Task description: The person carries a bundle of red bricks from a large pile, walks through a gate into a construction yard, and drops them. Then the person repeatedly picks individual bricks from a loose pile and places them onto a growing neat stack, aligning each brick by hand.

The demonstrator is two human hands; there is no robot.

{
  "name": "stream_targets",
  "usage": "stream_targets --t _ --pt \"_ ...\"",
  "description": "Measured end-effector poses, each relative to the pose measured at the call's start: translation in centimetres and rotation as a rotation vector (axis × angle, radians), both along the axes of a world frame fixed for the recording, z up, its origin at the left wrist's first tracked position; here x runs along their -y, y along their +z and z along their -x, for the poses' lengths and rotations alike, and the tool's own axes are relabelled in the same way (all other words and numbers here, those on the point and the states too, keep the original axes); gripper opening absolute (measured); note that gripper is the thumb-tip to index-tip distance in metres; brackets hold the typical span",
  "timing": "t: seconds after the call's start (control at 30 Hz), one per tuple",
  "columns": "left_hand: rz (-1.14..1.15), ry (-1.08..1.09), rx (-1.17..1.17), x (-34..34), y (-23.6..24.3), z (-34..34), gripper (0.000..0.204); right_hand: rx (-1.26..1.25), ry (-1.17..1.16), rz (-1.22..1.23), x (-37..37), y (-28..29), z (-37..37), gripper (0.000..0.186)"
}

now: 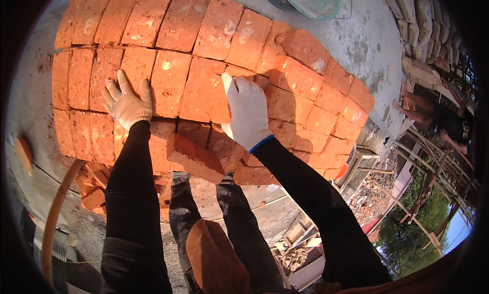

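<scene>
A large stack of orange-red bricks (140, 19) spreads in front of me in close rows. My left hand (130, 103), in a white knitted glove, rests on the brick tops with its fingers spread. Also gloved, my right hand (249, 110) grips the right end of a brick (201, 90) in the near row, fingers over its far side and thumb at its near side. Part of that end is hidden under the glove. Closer to me, a loose brick (195, 156) lies tilted at the stack's front edge, beside a gap between bricks.
Beyond the stack sits a green tub (313, 1) on the concrete. Filled sacks (420, 21) are piled at the far right, with another person (448, 123) nearby. Broken bricks (94, 197) and a curved wooden pole (58, 217) are at the near left.
</scene>
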State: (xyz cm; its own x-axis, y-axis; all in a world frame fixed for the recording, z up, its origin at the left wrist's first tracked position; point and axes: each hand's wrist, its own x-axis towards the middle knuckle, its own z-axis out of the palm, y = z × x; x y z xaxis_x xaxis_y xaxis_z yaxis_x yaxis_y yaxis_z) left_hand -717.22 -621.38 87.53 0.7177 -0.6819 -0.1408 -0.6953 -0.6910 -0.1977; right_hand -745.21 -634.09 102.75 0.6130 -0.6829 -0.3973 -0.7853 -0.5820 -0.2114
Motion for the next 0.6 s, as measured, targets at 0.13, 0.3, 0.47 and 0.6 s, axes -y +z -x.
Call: stream_targets --t 0.13,0.3,0.47,0.6 --pt "0.034 -0.007 -0.014 0.7 -0.5 0.7 0.092 0.103 0.129 0.321 9.4 -3.3 -0.4 0.103" --pt "0.036 0.003 -0.021 0.4 0.3 0.0 0.092 -0.05 0.117 0.281 18.6 -4.4 -2.4 0.105" --pt "0.024 -0.007 -0.052 0.7 0.6 0.5 0.091 -0.067 0.141 0.248 21.3 -5.4 -0.1 0.104" --pt "0.048 -0.008 -0.037 0.3 0.0 0.1 0.092 -0.008 0.173 0.193 22.1 -6.3 0.0 0.109"
